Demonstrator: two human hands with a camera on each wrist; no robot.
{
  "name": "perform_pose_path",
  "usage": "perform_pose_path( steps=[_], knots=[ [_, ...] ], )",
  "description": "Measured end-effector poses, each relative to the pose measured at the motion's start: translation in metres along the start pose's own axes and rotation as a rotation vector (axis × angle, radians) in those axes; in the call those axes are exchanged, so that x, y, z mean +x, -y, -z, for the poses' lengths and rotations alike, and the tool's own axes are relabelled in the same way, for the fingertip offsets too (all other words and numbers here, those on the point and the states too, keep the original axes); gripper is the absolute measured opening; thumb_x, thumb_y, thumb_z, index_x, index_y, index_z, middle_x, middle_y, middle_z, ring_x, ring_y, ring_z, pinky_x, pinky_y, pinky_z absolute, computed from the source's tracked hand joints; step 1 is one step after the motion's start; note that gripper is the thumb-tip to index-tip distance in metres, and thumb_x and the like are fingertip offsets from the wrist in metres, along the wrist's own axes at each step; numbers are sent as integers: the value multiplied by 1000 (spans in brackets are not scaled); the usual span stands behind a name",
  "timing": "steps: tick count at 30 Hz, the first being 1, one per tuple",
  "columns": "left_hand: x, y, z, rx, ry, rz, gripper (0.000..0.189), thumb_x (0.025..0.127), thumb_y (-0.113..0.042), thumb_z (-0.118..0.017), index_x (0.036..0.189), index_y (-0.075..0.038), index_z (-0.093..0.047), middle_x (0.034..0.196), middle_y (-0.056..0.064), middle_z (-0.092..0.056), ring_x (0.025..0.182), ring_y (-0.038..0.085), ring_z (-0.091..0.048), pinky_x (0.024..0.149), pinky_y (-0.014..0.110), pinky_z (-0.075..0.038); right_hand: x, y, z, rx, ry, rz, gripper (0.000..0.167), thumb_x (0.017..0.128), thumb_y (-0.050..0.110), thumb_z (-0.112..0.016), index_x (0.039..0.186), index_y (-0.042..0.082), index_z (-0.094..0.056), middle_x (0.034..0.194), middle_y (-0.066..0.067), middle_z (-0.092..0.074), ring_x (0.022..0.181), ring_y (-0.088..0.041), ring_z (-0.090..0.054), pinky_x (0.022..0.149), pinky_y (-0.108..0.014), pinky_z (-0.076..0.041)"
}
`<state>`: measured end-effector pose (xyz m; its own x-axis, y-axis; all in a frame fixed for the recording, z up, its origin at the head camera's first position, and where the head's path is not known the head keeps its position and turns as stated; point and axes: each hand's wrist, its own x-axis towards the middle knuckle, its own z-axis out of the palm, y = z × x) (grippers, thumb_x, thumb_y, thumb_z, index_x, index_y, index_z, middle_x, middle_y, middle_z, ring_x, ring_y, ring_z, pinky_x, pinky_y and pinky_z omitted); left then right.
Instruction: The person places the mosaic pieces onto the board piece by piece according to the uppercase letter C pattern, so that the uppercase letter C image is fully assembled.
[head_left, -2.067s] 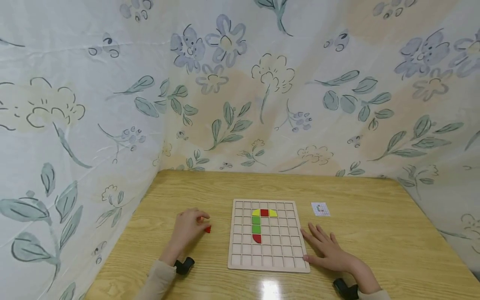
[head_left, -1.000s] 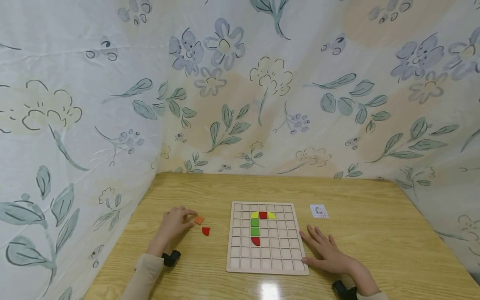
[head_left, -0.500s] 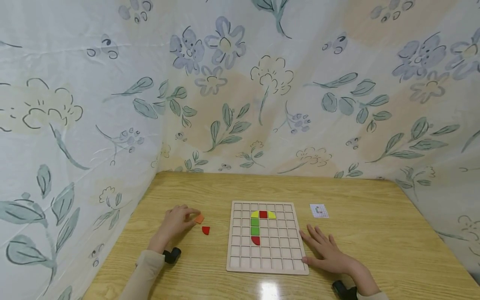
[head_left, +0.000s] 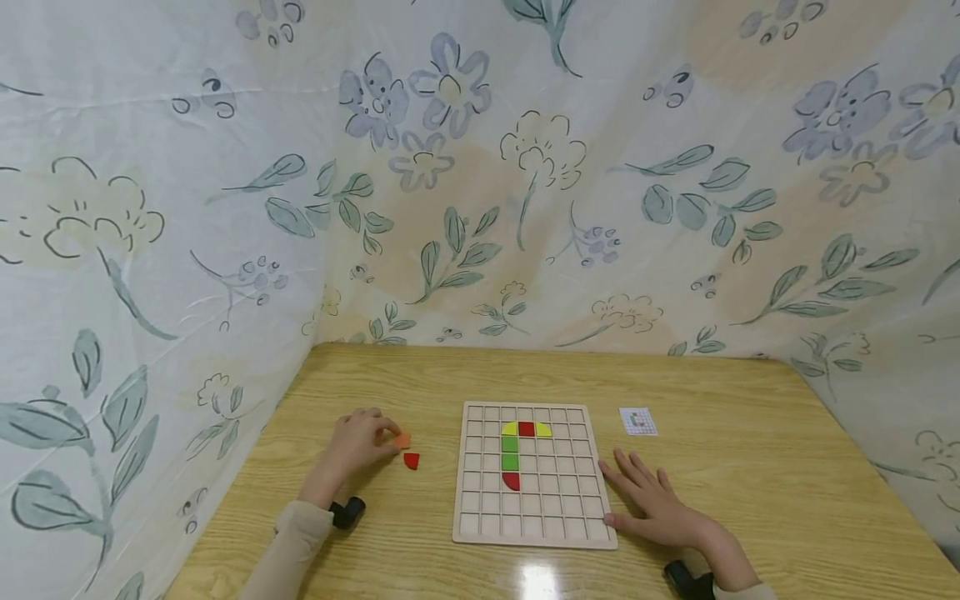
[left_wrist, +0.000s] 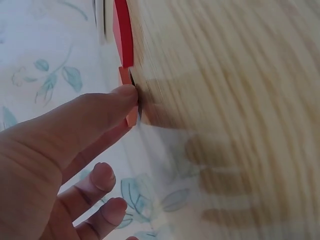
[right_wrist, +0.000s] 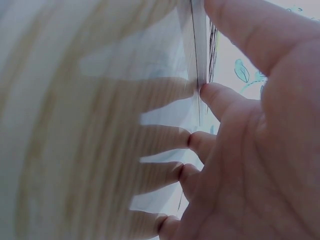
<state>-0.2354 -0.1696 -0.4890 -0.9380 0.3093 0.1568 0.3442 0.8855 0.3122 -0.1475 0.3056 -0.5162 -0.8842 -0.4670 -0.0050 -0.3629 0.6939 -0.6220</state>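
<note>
My left hand pinches a small orange square tile between thumb and index finger, left of the board. In the left wrist view the orange tile is partly behind the thumb, right at the table surface. A red quarter-round tile lies just beside it and looks larger and nearer in that view. My right hand is spread flat, its thumb and index fingertips at the right edge of the wooden grid board. Fingertips of the right hand meet the table in the right wrist view.
The board carries a hook-shaped row: yellow quarter-rounds, a red square, green squares and a red quarter-round. A small printed pattern card lies right of the board. Floral cloth hangs behind the table.
My left hand first drew back leftward, uncovering the red quarter-round, then came slightly right and its thumb and index finger closed on the orange tile. The right hand stayed at the board's edge.
</note>
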Motion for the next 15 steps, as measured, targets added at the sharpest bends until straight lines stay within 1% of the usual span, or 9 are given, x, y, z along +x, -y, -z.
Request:
perform_pose_path(
  steps=[4, 8, 11, 15],
  knots=[
    [0, -5, -1, -8, -22, -20, 20, 76, -34, -75, 93, -22, -72, 74, -6, -48, 73, 13, -40, 84, 53, -35, 0, 1, 0, -5, 3, 2, 74, 86, 37, -62, 146, 9, -28, 150, -27, -11, 134, -54, -2, 93, -73, 6],
    [1, -12, -2, -3, -42, -47, 19, 77, -35, -74, 90, -22, -72, 74, -6, -49, 72, 13, -41, 82, 52, -36, -1, 3, 1, 4, 4, 12, 74, 86, 36, -62, 145, 8, -29, 150, -29, -10, 132, -56, -3, 92, -73, 5],
    [3, -19, -2, 6, -46, -61, 19, 77, -37, -74, 89, -22, -72, 73, -6, -49, 72, 13, -42, 81, 52, -37, -2, 5, 1, 13, 4, 19, 73, 86, 35, -62, 145, 8, -29, 150, -30, -10, 132, -57, -3, 92, -74, 5],
    [5, -25, -3, 12, -44, -77, 19, 76, -39, -74, 88, -24, -72, 74, -7, -51, 75, 13, -45, 83, 53, -37, -2, 6, 1, 15, 7, 20, 73, 86, 35, -62, 145, 8, -30, 150, -30, -9, 132, -57, -3, 92, -74, 6]
  ],
)
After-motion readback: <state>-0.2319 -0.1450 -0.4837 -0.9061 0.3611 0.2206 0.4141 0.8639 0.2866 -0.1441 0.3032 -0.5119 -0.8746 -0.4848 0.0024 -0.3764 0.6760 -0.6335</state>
